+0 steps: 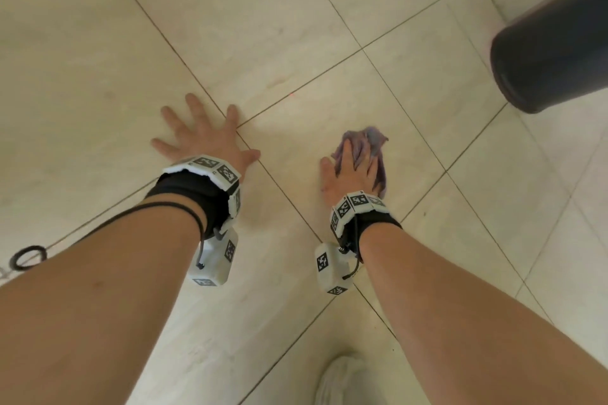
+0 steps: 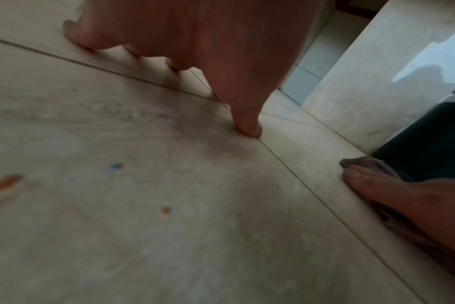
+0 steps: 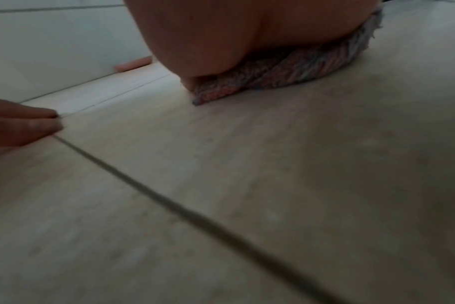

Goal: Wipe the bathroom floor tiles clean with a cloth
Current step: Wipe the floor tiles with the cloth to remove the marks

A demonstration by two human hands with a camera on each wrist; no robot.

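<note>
Beige floor tiles (image 1: 263,26) with dark grout lines fill the head view. My left hand (image 1: 204,138) lies flat on the floor with its fingers spread and holds nothing; in the left wrist view its thumb tip (image 2: 249,128) touches a grout line. To the right of it, my right hand (image 1: 353,171) presses down on a crumpled purple cloth (image 1: 373,140) with straight fingers, the thumb out on the tile. In the right wrist view the palm (image 3: 234,37) sits on top of the cloth (image 3: 286,76), which lies bunched against the floor.
A dark round bin (image 1: 552,49) stands at the upper right, close beyond the cloth. A black hair tie (image 1: 28,258) lies on the floor at the far left. A pale shoe (image 1: 339,378) shows at the bottom edge. A wall (image 2: 377,82) rises behind the bin.
</note>
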